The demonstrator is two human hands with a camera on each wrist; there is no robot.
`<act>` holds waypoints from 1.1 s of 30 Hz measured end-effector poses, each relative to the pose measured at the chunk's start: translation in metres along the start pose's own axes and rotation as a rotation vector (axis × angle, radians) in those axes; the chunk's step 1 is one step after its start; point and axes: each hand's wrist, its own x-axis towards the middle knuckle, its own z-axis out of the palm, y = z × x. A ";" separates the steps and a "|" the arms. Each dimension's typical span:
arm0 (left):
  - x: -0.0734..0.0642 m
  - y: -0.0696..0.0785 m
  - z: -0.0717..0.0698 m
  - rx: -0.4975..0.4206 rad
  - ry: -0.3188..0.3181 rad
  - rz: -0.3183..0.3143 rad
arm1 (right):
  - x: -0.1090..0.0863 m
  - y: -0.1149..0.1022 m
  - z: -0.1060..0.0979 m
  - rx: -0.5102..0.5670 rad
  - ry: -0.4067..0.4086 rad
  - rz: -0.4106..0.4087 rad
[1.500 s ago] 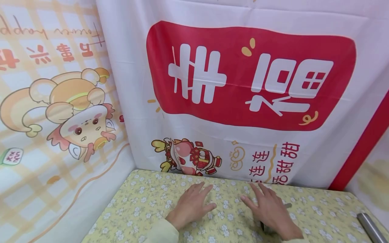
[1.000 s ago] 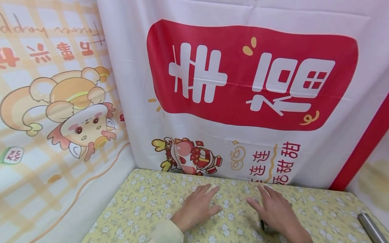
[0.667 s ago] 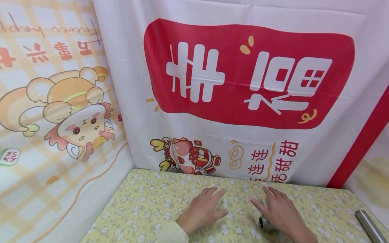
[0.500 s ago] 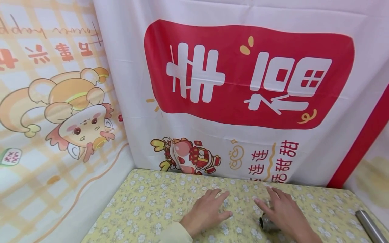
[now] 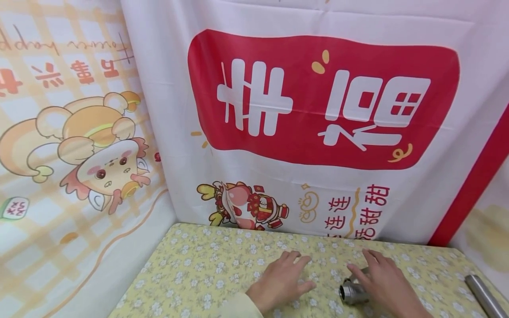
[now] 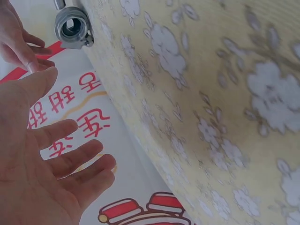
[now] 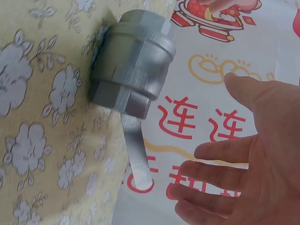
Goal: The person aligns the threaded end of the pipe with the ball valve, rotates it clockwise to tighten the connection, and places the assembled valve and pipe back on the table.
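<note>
A metal ball valve lies on the flower-patterned table, beside and partly under my right hand in the head view. In the right wrist view the valve shows its hexagonal ends and flat lever handle; the fingers of my right hand are spread and apart from it. Its round bore shows on the valve in the left wrist view. My left hand hovers over the table to the left of the valve, fingers loosely spread, holding nothing; the left hand also shows bare in its wrist view.
A grey metal tube lies at the table's right edge. The flowered tablecloth reaches back to a white and red printed cloth hanging upright. Another printed cloth hangs along the left side.
Both hands have drifted right and toward the near edge, fingers still spread. More of the valve now shows beside the right hand. The grey tube stays in place.
</note>
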 end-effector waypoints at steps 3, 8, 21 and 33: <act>0.004 0.004 0.002 -0.013 -0.014 0.009 | -0.002 0.005 -0.002 -0.021 -0.008 0.019; 0.010 0.013 0.007 0.003 -0.008 0.033 | -0.005 0.017 -0.005 -0.023 -0.024 0.039; 0.018 0.035 0.019 0.125 0.033 0.095 | -0.014 0.048 -0.013 -0.043 0.065 0.048; 0.027 0.049 0.025 0.139 0.011 0.131 | -0.025 0.080 -0.017 -0.060 0.169 0.009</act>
